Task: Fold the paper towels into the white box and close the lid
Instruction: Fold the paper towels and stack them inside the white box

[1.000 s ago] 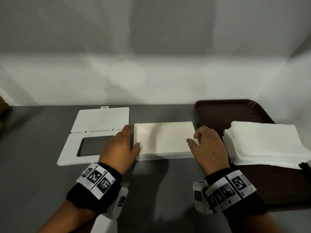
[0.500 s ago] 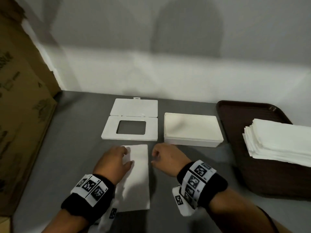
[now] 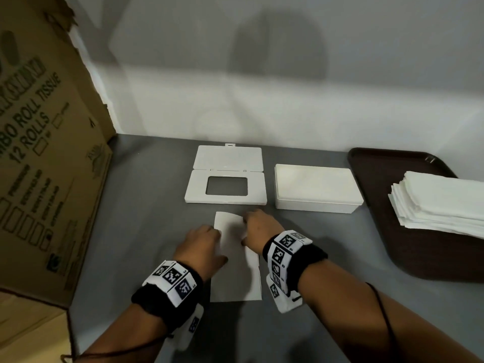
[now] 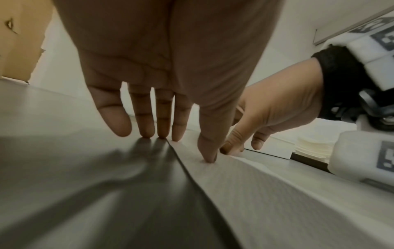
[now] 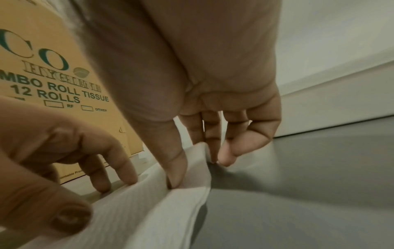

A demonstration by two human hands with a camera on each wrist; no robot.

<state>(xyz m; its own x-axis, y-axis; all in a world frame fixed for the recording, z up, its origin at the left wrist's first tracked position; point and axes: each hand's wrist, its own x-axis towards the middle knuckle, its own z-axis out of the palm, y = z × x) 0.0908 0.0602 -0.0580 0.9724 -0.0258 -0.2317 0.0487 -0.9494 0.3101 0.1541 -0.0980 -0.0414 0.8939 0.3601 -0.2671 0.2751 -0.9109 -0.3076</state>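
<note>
A single paper towel (image 3: 235,279) lies flat on the grey table, just in front of the lid and box. My left hand (image 3: 203,243) presses its left edge with straight fingers and thumb (image 4: 208,151). At the far right edge my right hand (image 3: 259,229) pinches the sheet, and that edge (image 5: 192,168) is raised and curling leftward. The open white box (image 3: 317,189) stands behind the hands to the right. Its lid (image 3: 196,191), with a rectangular opening and its flap folded back, lies to the box's left.
A brown tray (image 3: 379,174) at the right holds a stack of paper towels (image 3: 442,203). A large cardboard box (image 3: 39,153) stands along the table's left side. A white wall runs behind the table.
Both hands came back from the white box to a paper towel on the table. The right hand has since pinched its right edge and lifted it. The head view swung left.
</note>
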